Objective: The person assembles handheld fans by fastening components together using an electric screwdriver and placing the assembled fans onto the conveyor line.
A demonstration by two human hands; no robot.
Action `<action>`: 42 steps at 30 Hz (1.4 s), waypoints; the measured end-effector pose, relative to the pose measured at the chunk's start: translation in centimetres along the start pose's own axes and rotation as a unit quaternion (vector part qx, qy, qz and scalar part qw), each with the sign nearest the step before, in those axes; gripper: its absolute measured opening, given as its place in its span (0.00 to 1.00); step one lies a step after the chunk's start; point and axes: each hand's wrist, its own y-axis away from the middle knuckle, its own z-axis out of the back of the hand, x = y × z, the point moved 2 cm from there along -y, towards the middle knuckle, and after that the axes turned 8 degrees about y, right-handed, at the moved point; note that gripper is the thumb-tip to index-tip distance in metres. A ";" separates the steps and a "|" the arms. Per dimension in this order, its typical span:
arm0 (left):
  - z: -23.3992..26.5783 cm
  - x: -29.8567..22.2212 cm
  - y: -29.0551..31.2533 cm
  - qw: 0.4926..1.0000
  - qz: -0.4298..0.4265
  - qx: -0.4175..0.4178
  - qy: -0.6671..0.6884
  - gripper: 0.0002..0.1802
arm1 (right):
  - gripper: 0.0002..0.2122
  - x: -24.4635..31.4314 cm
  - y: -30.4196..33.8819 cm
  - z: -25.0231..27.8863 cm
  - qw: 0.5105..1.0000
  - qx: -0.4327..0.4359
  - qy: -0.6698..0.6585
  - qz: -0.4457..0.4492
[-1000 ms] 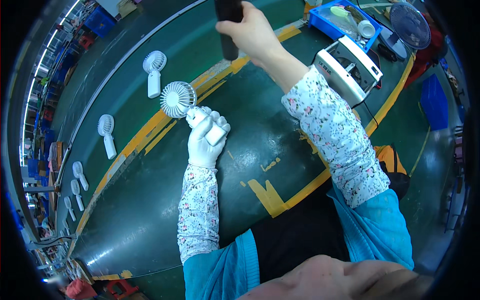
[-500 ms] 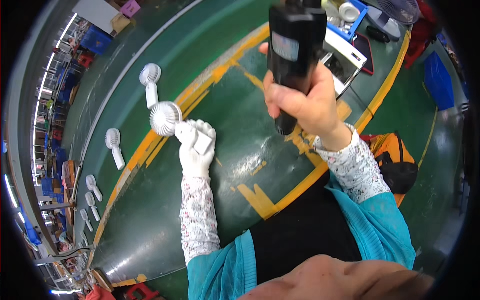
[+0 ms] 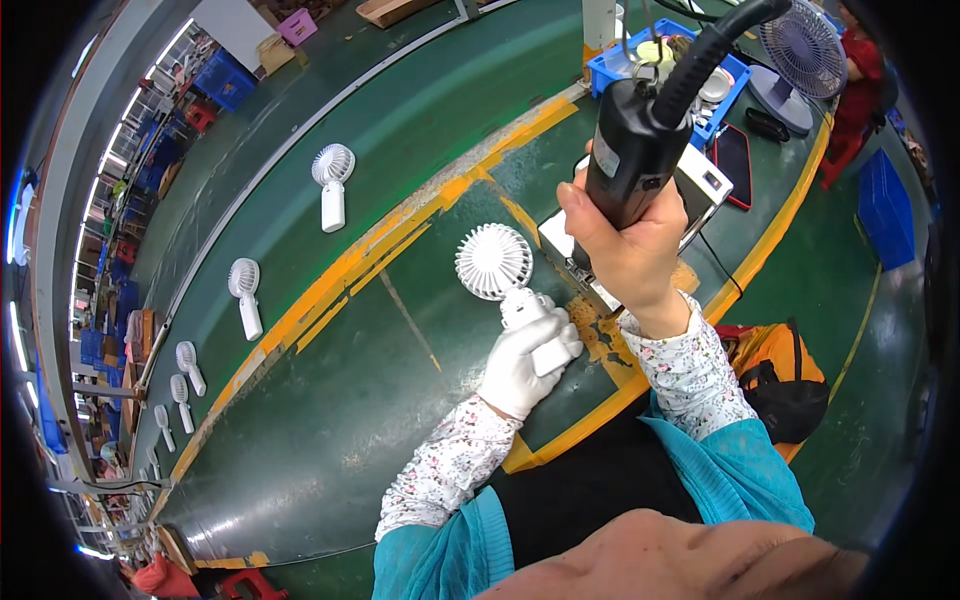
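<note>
My left hand [image 3: 515, 368], in a white glove, is closed around the handle of a white handheld fan [image 3: 494, 262]. The fan's round slatted head points away from me, above the green worktop. My bare right hand [image 3: 640, 255] grips a black electric screwdriver [image 3: 630, 145] with a thick cable rising from its top. It is held just right of the fan, and the two are apart. The screwdriver's lower end is hidden behind my hand.
Several white handheld fans, one being the nearest fan [image 3: 333, 185], lie along the green belt at left. A white metal-edged device [image 3: 707, 178] stands behind my right hand. Farther back are a blue crate [image 3: 738, 78], a desk fan [image 3: 803, 48] and a red-edged tablet-like panel [image 3: 733, 165].
My left hand has brought the fan rightward, from the belt's edge to beside the screwdriver. My right hand has shifted a little right and down, and the screwdriver's tip has gone out of sight.
</note>
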 end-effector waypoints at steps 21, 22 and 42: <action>-0.5 1.7 -0.3 0.995 -0.031 -0.059 -0.077 0.07 | 0.17 -1.9 3.1 -1.6 0.981 0.068 -0.169 -0.070; -0.5 1.7 -0.3 0.994 -0.041 -0.063 -0.083 0.07 | 0.17 -1.9 3.1 -1.7 0.980 0.068 -0.171 -0.076; 1.0 0.7 0.3 0.993 0.021 -0.006 -0.114 0.08 | 0.22 -2.4 3.9 -1.6 0.956 0.244 -0.164 -0.011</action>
